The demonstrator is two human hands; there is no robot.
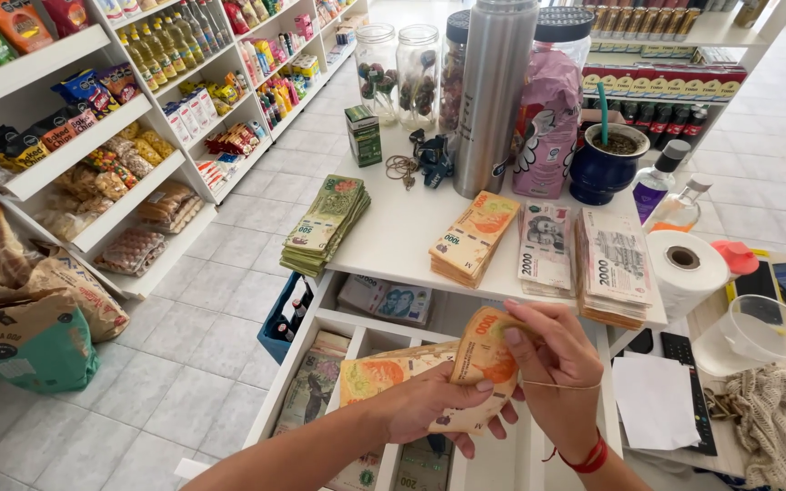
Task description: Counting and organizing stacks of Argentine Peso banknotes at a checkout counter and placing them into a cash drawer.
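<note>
Two hands are working one bundle of orange notes (429, 377) over the open drawer (357, 341). The left hand (434, 405) is gripping the bundle from below, fingers curled under it and thumb lying on top, so the notes' long axis is running left to right, slightly rising toward the right. The right hand (552, 359) is pinching the bundle's right end, bending the top note upward and back between thumb and fingertips; a rubber band is looping across that wrist beside a red string. Both hands are touching the bundle, the right one at the raised end, the left one at its middle. The bundle is hanging just in front of the white desk (402, 236), where four more stacks are lying: a green stack (325, 223) at the left edge, an orange stack (473, 238) directly beyond the hands, and two pale stacks (543, 247) (613, 265) to the right, near a paper roll (684, 264).
</note>
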